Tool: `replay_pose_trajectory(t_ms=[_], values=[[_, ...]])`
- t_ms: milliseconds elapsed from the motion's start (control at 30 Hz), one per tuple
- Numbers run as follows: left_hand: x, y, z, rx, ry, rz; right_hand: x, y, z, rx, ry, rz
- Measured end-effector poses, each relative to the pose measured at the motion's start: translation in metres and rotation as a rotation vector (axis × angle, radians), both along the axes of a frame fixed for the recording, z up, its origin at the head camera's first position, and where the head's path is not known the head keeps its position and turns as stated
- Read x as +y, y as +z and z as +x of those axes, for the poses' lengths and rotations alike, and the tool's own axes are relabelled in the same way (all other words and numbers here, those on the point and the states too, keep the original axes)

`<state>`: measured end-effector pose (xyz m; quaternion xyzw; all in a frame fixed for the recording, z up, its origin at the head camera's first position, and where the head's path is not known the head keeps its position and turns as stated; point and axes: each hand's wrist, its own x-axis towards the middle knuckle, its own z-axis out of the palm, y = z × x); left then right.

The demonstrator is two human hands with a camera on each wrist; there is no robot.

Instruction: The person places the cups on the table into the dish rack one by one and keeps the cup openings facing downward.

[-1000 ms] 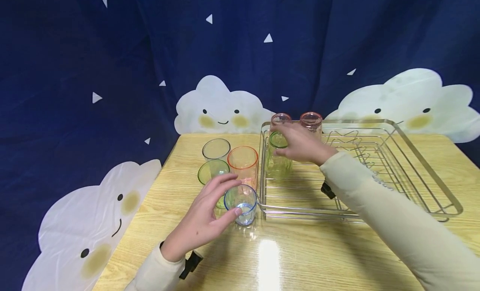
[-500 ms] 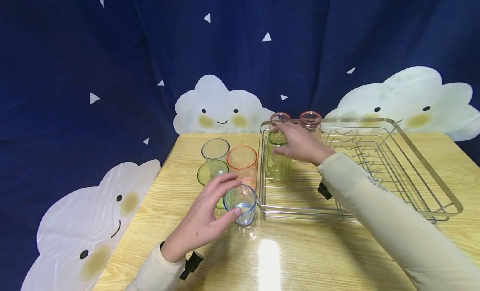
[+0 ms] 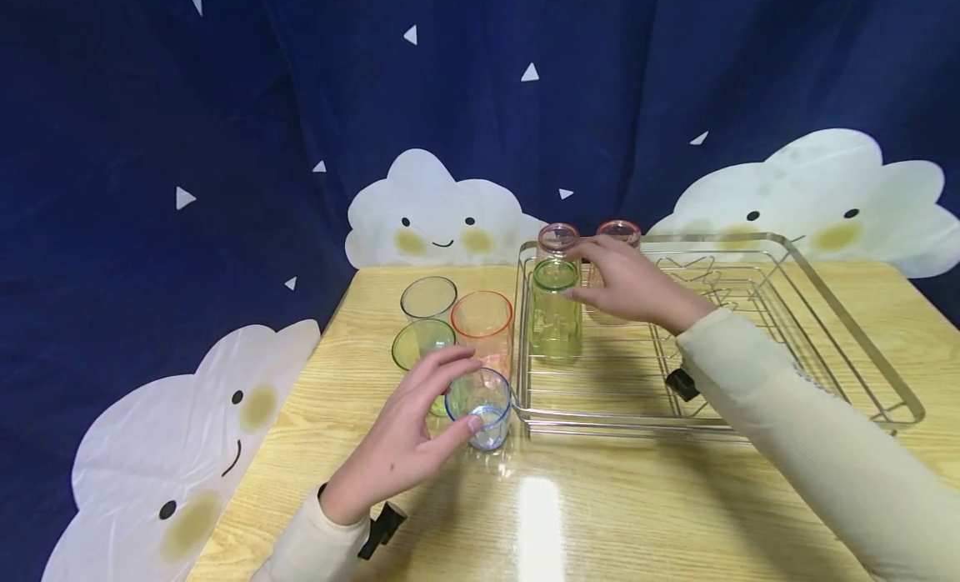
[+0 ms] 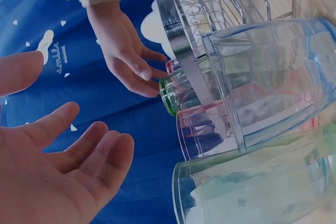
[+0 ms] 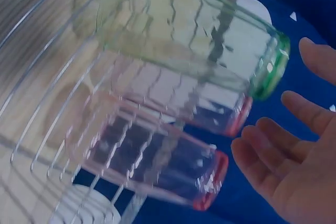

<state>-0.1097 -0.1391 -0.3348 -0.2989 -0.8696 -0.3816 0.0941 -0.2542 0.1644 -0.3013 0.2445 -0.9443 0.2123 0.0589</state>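
Observation:
In the head view an upside-down green glass [image 3: 556, 328] stands at the left end of the wire dish rack [image 3: 712, 419]. My right hand [image 3: 637, 286] is just to its right with loosely bent fingers; in the right wrist view the fingers are apart from the green base [image 5: 273, 66]. Two pink glasses [image 5: 152, 150] stand upside down behind the green one. On the table, my left hand [image 3: 408, 432] is beside an upright blue-rimmed glass [image 3: 491, 432], fingers spread. The left wrist view shows those fingers away from the blue-rimmed glass [image 4: 278, 77].
Left of the rack, upright glasses are grouped close together: one red-rimmed [image 3: 483, 348], one green [image 3: 411, 348] and one dark-rimmed [image 3: 429, 297]. The rack's raised metal rim runs beside them. A dark blue curtain [image 3: 450, 90] hangs behind the wooden table [image 3: 615, 515].
My right hand has let go of the green glass and moved to the right. The glass stays in the rack. My left hand has hardly moved.

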Motion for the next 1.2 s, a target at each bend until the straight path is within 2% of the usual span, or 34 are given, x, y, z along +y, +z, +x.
replay_pose_trajectory(t_ms=[200, 567, 767, 967, 1200], values=[[0.001, 0.0, -0.002, 0.006, 0.006, -0.006, 0.028, 0.01, 0.015, 0.008, -0.007, -0.022], [0.004, -0.005, -0.006, 0.017, -0.026, 0.014, 0.068, 0.009, 0.042, 0.076, -0.066, -0.053], [0.001, -0.009, -0.007, 0.038, -0.023, 0.029, 0.081, 0.009, 0.058, 0.072, -0.085, -0.043], [0.0, -0.009, -0.008, 0.043, -0.033, 0.04, 0.106, 0.003, 0.076, 0.087, -0.132, -0.076], [-0.002, -0.008, -0.007, 0.006, -0.02, 0.05, 0.141, -0.006, 0.091, 0.113, -0.206, -0.117]])
